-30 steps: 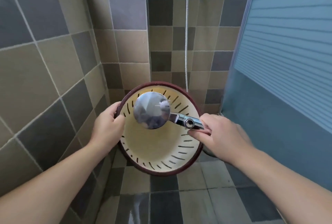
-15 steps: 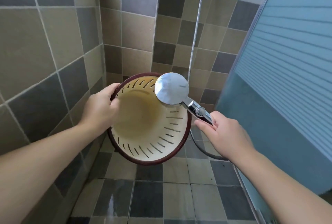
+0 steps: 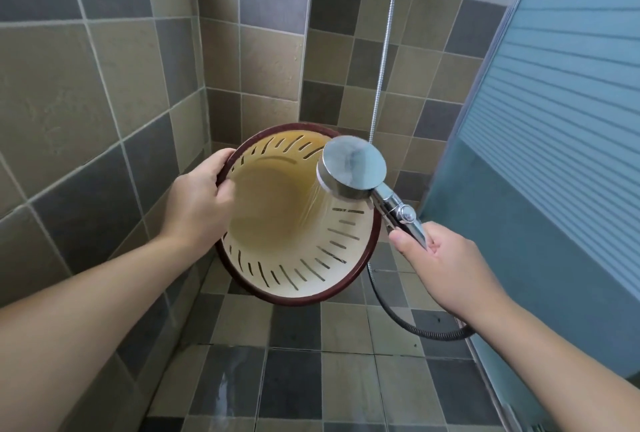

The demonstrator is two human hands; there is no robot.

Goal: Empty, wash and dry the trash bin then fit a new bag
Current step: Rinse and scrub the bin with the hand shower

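Both hands are busy over a tiled shower floor (image 3: 346,386). On the left, the left hand (image 3: 199,201) grips the trash bin (image 3: 298,258) at its dark red rim, the thumb hooked over the edge into the cream inside and the fingers wrapped behind the outer wall. On the right, the right hand (image 3: 446,262) is curled round the chrome handle of a shower head (image 3: 353,165), thumb lying along the handle just below its round button. Between the two hands the bin is held off the floor, tipped on its side so that its open mouth faces the camera; the slotted upper wall and the plain yellowish bottom are both in sight. At the bin's upper right rim the shower head's round face points down and leftward into the opening, with thin streams of water running from it onto the inner wall. A dark hose (image 3: 415,327) loops from the handle down under the right wrist, and a silver hose (image 3: 384,50) hangs down the tiled wall (image 3: 86,85) behind. A frosted glass panel (image 3: 554,120) stands to the right. Part of the floor near the bottom centre looks wet.
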